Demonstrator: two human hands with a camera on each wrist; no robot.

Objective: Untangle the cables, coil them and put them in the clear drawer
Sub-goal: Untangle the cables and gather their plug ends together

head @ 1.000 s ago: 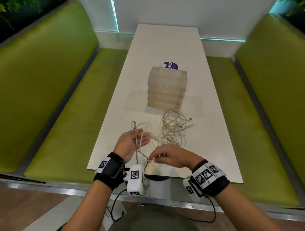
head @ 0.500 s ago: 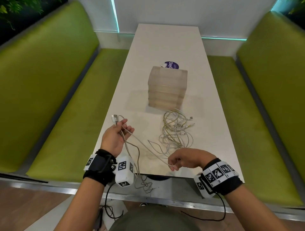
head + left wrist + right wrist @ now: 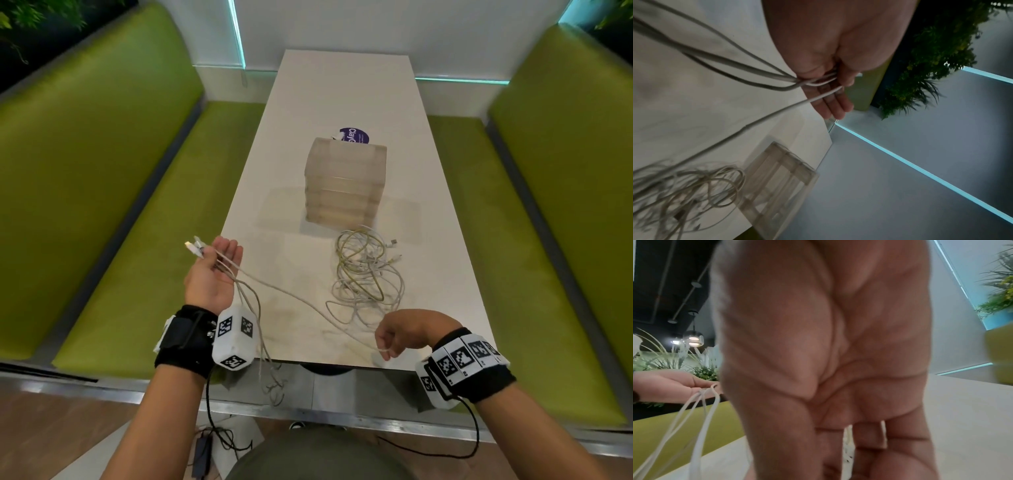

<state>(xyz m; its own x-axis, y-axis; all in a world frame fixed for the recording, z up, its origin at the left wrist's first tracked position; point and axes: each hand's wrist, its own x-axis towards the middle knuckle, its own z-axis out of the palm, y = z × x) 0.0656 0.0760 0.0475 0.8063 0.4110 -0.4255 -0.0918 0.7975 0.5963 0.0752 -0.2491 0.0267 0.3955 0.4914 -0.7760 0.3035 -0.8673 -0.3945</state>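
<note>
Holding several passes of one white cable [image 3: 239, 284] across its upturned palm, the left hand [image 3: 210, 274] pins the strands under the thumb with the other fingers [image 3: 835, 104] nearly straight; the plugs [image 3: 197, 247] stick out past the fingertips. Compared with half a second ago, this hand sits farther left and higher, so the strand crossing the table [image 3: 342, 85] to the right hand [image 3: 407, 330] is drawn longer and straighter. That suggests the cable is being pulled clear of the tangle rather than coiled yet. The right hand hovers over the near table edge with fingers curled; it appears to pinch the cable, though the right wrist view is mostly palm and does not confirm this. Slack loops hang from the left hand below the table edge. The remaining tangle of cables [image 3: 368, 274] lies on the table between the hands and the clear drawer unit [image 3: 346, 181], whose drawers look closed.
</note>
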